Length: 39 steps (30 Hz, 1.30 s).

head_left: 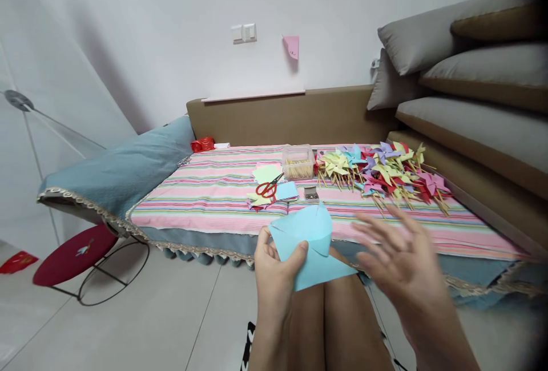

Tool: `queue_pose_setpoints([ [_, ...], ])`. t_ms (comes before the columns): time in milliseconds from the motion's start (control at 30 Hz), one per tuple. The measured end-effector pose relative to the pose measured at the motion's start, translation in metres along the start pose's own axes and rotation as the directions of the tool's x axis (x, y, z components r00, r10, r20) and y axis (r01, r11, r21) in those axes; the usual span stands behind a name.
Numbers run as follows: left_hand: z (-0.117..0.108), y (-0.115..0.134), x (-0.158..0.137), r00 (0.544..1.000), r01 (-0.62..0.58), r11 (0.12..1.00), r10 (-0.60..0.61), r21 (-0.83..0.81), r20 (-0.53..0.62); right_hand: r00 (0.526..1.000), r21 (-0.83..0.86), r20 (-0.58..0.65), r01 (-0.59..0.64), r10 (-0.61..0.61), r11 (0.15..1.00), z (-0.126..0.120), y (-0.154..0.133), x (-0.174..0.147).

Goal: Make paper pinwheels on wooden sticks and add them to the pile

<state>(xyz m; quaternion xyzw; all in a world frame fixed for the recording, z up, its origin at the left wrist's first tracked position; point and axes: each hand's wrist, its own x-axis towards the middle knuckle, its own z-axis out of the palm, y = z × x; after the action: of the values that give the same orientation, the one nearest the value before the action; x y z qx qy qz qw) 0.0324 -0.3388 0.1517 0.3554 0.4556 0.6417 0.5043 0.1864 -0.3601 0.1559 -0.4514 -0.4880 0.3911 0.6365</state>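
Note:
My left hand [278, 265] pinches a light-blue sheet of paper [314, 265] above my knees, thumb on top. Cuts run into the sheet from its corners, and one flap curls up toward the middle. To the right, my right hand [398, 257] is raised with its fingers spread, holding nothing and apart from the paper; it is slightly blurred. On the striped cloth beyond lie red-handled scissors [266, 189], a stack of blue paper squares [286, 190] and a small open box of pins or tacks [311, 193].
A clear plastic box of sticks [298, 162] stands behind the scissors. Many finished paper pinwheels [381, 171] pile up at its right. Grey cushions [479, 74] are stacked at the far right. A red round stool [75, 257] stands at the left on the tiled floor.

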Motion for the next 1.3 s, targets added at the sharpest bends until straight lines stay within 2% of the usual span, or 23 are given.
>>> queue_pose_setpoints([
  [133,0.012,-0.010,-0.001,1.000,0.008,0.997,-0.007,0.076,-0.006,0.960,0.160,0.134,-0.265,0.245,0.951,0.008,0.013,0.008],
  [200,0.018,-0.018,0.001,0.999,0.038,0.995,-0.039,0.090,0.009,0.949,0.205,0.121,-0.312,0.292,0.928,0.008,0.019,0.012],
  [333,0.028,-0.032,0.004,0.991,0.102,0.992,-0.108,0.077,0.077,0.940,0.210,0.064,-0.341,0.335,0.917,-0.002,0.028,0.018],
  [600,0.041,-0.040,0.007,0.974,0.203,0.979,-0.199,-0.025,0.103,0.923,0.242,0.029,-0.379,0.384,0.893,-0.017,0.036,0.027],
  [700,0.041,-0.040,0.011,0.978,0.192,0.981,-0.189,-0.021,0.091,0.925,0.233,0.025,-0.374,0.379,0.897,-0.023,0.042,0.031],
  [833,0.040,-0.042,0.014,0.977,0.166,0.984,-0.173,0.067,0.124,0.920,0.195,0.057,-0.390,0.387,0.900,-0.028,0.048,0.035],
  [1033,0.040,-0.047,0.012,0.996,0.087,0.982,-0.089,0.169,0.002,0.910,0.169,0.101,-0.413,0.401,0.895,-0.021,0.050,0.036],
  [1200,0.029,-0.047,0.018,0.990,0.119,0.979,-0.129,0.164,0.056,0.906,0.151,0.095,-0.422,0.412,0.894,-0.017,0.054,0.036],
  [1300,0.018,-0.044,0.026,0.991,0.086,0.968,-0.108,0.236,0.079,0.892,0.099,0.129,-0.445,0.432,0.890,-0.019,0.058,0.036],
])
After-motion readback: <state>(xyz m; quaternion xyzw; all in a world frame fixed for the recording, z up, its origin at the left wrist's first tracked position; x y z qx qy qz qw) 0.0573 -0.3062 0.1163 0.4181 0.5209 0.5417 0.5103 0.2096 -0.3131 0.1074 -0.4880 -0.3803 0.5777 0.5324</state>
